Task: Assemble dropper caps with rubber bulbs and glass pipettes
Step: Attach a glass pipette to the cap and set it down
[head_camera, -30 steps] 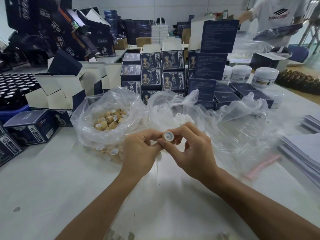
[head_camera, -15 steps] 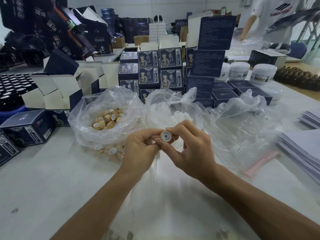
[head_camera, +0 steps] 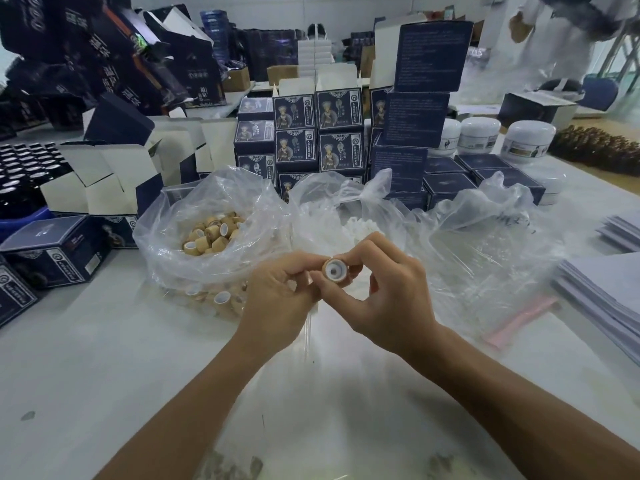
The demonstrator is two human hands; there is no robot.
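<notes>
Head view: the cap (head_camera: 334, 270) sits open side up between both hands above the table (head_camera: 104, 358), the right hand (head_camera: 388, 299) pinching it, the left hand (head_camera: 277, 299) pinching a glass tube (head_camera: 307, 336); a skewed push could snap the tube or tip the cap into the bag of caps (head_camera: 207, 237)

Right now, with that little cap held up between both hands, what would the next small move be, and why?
Probably feeding the glass pipette into the cap. The right hand pinches the cap with its white, holed inside facing the camera, and a thin clear tube hangs below the left hand, seemingly held there, not yet in the hole.
</notes>
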